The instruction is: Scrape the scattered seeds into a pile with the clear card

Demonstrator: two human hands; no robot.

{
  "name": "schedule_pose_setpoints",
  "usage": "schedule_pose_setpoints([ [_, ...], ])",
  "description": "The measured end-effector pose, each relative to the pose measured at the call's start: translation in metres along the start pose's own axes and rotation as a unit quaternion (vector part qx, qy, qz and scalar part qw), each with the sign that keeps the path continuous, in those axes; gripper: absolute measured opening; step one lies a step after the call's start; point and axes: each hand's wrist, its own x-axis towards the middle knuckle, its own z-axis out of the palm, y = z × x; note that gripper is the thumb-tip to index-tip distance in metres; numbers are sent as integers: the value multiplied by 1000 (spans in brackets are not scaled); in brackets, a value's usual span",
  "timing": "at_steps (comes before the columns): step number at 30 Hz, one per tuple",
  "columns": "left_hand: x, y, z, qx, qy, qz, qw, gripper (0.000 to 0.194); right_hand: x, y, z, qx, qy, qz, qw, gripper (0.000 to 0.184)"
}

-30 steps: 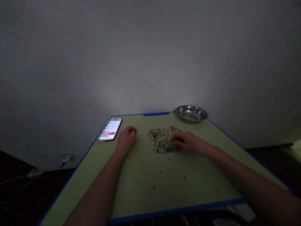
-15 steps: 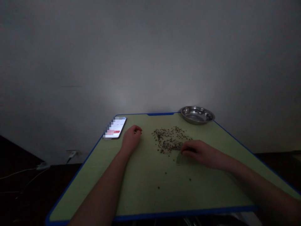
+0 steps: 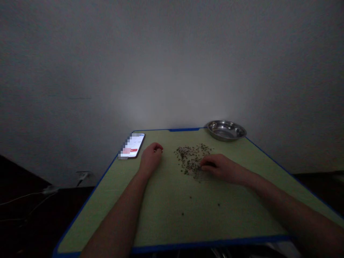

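Many small grains (image 3: 183, 154) look light, best pinched; whether left hand (image 3: 151, 158) or right hand (image 3: 220, 167) has its grip closed, I can't tell.

right hand (image 3: 216, 167): grip interior unclear | phone (image 3: 136, 144): partly blurred | forearms (image 3: 119, 211): cut off

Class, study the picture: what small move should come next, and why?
Probably the right hand should draw a little outward from the scattered dark grains, since its fingertips are at their edge and the grains there look clustered, while the left hand rests apart.
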Motion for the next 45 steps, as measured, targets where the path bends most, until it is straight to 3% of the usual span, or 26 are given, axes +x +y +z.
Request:
schedule_pose_setpoints([
  [9, 0, -1, 0, 9, -6, -13, 1000, 20, 16, -20, 12, -49, 52, -28, 997, 14],
  [14, 0, 0, 0, 12, -3, -10, 1000, 20, 22, -21, 10, -88, 92, -10, 992, 13],
  [24, 1, 0, 1, 13, -4, -6, 1000, 20, 21, -36, 14, -53, 62, -30, 996, 13],
  [29, 0, 1, 0, 16, -6, -16, 1000, 21, 38, -39, 22, -101, 75, -23, 992, 13],
  [34, -2, 3, 0, 15, -2, -5, 1000, 20, 44, -29, 12, -142, 88, 16, 986, 14],
  [40, -2, 2, 2, 10, 1, 0, 1000, 20, 50, -32, 1, -92, 97, 21, 991, 11],
  [45, -1, 0, 3, 4, 6, 4, 1000, 20, 73, -48, 12, -85, 128, 21, 988, 11],
])
